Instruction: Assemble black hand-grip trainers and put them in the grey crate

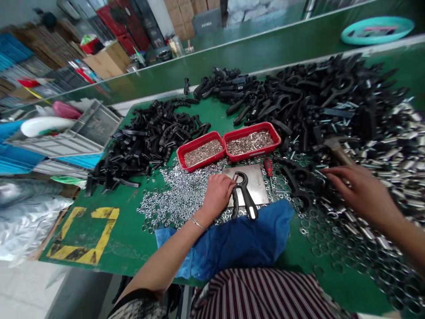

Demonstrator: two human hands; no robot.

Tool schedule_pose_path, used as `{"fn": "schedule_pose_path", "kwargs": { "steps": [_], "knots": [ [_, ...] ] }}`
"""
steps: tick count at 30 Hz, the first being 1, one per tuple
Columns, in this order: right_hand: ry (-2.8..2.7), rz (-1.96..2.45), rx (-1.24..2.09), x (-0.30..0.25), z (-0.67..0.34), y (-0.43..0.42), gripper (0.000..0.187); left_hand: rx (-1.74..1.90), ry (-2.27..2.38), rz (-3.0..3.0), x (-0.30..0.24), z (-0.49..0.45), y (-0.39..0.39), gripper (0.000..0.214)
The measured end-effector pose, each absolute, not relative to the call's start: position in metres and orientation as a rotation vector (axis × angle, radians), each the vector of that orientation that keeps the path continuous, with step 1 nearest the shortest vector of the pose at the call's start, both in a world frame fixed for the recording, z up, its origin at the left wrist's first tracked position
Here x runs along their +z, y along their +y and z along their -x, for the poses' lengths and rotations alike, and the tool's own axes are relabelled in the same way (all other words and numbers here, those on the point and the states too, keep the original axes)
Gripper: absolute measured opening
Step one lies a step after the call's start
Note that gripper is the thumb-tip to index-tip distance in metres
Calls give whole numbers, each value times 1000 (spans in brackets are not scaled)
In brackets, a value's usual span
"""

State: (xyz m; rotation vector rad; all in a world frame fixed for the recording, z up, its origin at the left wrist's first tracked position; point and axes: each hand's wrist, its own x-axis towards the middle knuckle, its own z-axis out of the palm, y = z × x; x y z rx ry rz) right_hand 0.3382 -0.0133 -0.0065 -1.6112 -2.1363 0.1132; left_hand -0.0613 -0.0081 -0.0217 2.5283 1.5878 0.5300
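Observation:
My left hand (217, 192) is closed on the head of a black two-handled plier-like tool (247, 197). The tool has a rounded, hooked jaw, and its handles point toward me over a flat metal plate (262, 188). My right hand (357, 188) reaches over the right-hand pile with its fingers stretched out and slightly apart. Its fingertips are beside a small silver screw (320, 174) among black parts; whether they touch it I cannot tell. A hammer (340, 150) lies just beyond that hand. A red-handled screwdriver (268, 167) rests at the plate's right edge.
Two red trays (186, 165) of small metal pins stand behind the plate. Loose silver rings and nuts (172, 195) spread to the left. Black parts (152, 133) heap at the back, metal sleeves (405, 155) at right. A blue cloth (232, 243) lies at the front edge.

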Motion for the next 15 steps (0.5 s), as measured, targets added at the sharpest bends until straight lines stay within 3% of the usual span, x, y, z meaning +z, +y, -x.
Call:
{"fn": "schedule_pose_path", "kwargs": {
  "steps": [3, 5, 10, 13, 15],
  "knots": [
    [-2160, 1734, -206, -20, -378, -5, 52, 467, 1572, -2653, -20, 58, -10, 25],
    [-2178, 1817, -246, -28, -397, 1, 59, 393, 1524, -2766, -19, 55, -11, 25],
    [-2041, 2141, 206, -28, -416, 21, 44, 373, 1343, -2821, -21, 63, -11, 26],
    [-1922, 2158, 363, -13, -419, 32, 63, 563, 1307, -2643, -27, 73, -15, 27],
    [-1997, 2013, 226, -1, -415, 30, 80, 666, 1350, -2471, -30, 76, -19, 25]
  ]
}}
